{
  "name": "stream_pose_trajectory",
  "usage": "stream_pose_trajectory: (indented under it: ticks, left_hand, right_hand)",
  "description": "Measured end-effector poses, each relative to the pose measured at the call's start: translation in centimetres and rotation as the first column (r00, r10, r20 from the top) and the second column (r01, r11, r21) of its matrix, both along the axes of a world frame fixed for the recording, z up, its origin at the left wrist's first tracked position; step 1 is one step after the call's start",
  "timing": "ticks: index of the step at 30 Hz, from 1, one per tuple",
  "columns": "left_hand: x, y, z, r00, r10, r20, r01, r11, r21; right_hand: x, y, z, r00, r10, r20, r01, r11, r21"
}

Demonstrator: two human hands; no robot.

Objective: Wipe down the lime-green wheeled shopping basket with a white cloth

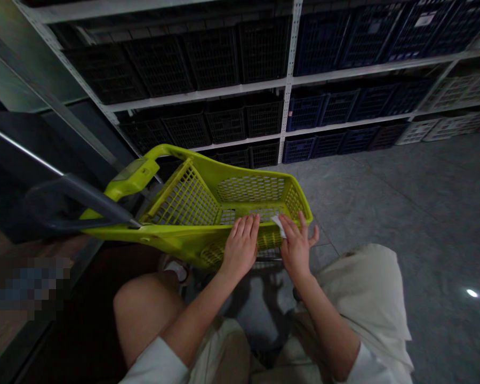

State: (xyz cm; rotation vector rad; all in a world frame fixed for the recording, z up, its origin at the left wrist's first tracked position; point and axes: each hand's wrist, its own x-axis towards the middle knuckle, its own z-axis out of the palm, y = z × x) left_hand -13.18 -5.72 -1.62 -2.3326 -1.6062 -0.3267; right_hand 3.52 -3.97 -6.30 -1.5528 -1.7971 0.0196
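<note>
A lime-green plastic shopping cart point(176, 230) stands sideways in front of my knees, its basket walls pierced with holes. My left hand point(242, 248) rests on the near rim, fingers stretched straight across it and side by side. Its thumb is mostly hidden. To the right, near the basket's end, my right hand point(296, 245) holds a white tissue point(279, 226) under its first fingers against the rim. The other fingers of that hand stick out, apart from the rim. Part of the tissue is covered by the fingers.
Behind the cart are white metal shelves point(288, 90) with rows of black crates point(212, 56) and blue crates point(324, 45). A dark grey handle point(92, 197) reaches in from the left over the cart. Grey tile floor point(384, 208) extends to the right.
</note>
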Motion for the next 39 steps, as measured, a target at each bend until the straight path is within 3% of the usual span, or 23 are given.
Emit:
stream_pose_trajectory:
  ticks: [4, 7, 11, 14, 17, 20, 23, 25, 28, 31, 33, 36, 39]
  left_hand:
    - [-0.4, -0.2, -0.6, 1.000, 0.012, -0.001, -0.012, 1.000, 0.015]
    - [-0.5, -0.5, -0.7, 0.999, 0.034, 0.000, -0.034, 0.999, 0.027]
    - [-0.5, -0.8, -0.4, 0.998, 0.066, -0.002, -0.066, 0.998, 0.017]
    - [-0.4, -1.0, -0.3, 0.997, 0.074, -0.003, -0.074, 0.997, 0.006]
    - [-0.4, -1.0, -0.4, 0.997, 0.077, 0.000, -0.077, 0.997, 0.007]
    - [-0.5, -0.9, -0.7, 0.997, 0.073, -0.003, -0.073, 0.997, 0.007]
    - [-0.6, -0.8, -0.8, 0.997, 0.072, -0.017, -0.072, 0.997, 0.008]
    - [-0.6, -0.8, -0.8, 0.997, 0.072, -0.028, -0.072, 0.997, 0.008]
    - [-0.5, -0.9, -0.6, 0.997, 0.067, -0.036, -0.067, 0.998, 0.000]
    - [-0.5, -0.9, -0.3, 0.997, 0.069, -0.039, -0.070, 0.998, -0.008]
    - [-0.6, -0.9, -0.2, 0.997, 0.059, -0.045, -0.060, 0.998, -0.017]
    - [-0.8, -0.8, -0.2, 0.998, 0.037, -0.052, -0.038, 0.999, -0.026]
    - [-0.9, -0.8, -0.3, 0.998, 0.033, -0.048, -0.034, 0.999, -0.028]
  right_hand:
    - [-4.3, -1.1, 1.9, 0.981, 0.187, 0.050, -0.186, 0.982, -0.031]
    - [-2.3, -0.8, 1.6, 0.968, 0.224, 0.112, -0.223, 0.975, -0.024]
    - [3.9, 0.5, -0.4, 0.991, 0.097, 0.094, -0.097, 0.995, -0.006]
    - [5.4, 0.8, -1.2, 0.996, -0.086, 0.027, 0.086, 0.996, -0.021]
    - [2.0, 0.0, -0.3, 0.996, -0.086, 0.024, 0.087, 0.995, -0.051]
    - [-2.9, -1.2, 1.2, 0.994, 0.106, 0.040, -0.103, 0.992, -0.067]
    - [-5.1, -1.7, 2.0, 0.974, 0.223, 0.045, -0.220, 0.973, -0.063]
    - [-4.2, -1.5, 1.8, 0.971, 0.227, 0.076, -0.224, 0.973, -0.045]
    - [-0.2, -0.7, 0.4, 0.979, 0.169, 0.116, -0.169, 0.986, -0.011]
    - [3.9, 0.4, -1.2, 0.997, 0.031, 0.068, -0.031, 0.999, 0.010]
    - [4.8, 0.7, -1.5, 0.997, -0.073, 0.022, 0.073, 0.997, -0.002]
    - [2.4, 0.2, -0.6, 0.996, -0.085, 0.013, 0.086, 0.996, -0.038]
    - [-2.4, -0.8, 1.1, 0.993, 0.110, 0.040, -0.108, 0.992, -0.060]
